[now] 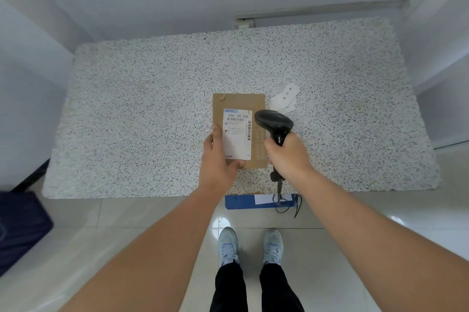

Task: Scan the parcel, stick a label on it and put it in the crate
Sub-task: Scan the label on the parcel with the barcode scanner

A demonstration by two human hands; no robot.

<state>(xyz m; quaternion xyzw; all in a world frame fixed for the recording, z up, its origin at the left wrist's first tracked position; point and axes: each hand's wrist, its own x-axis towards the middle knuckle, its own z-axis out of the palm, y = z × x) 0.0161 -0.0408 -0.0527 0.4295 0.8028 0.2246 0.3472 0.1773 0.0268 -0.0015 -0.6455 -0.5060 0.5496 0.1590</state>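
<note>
Speckled grey tabletop fills the middle of the frame, and a flat brown parcel bearing a white shipping label is held at its centre. The parcel's lower left corner is clamped by the left hand. Just right of it, a black scanner is gripped by the closed right hand, with white label slips lying at upper right.

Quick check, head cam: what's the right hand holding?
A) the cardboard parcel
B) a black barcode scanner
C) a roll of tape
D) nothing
B: the right hand grips the handle of the black barcode scanner, its head over the parcel beside the shipping label, while the left hand holds the parcel on the table.
</note>
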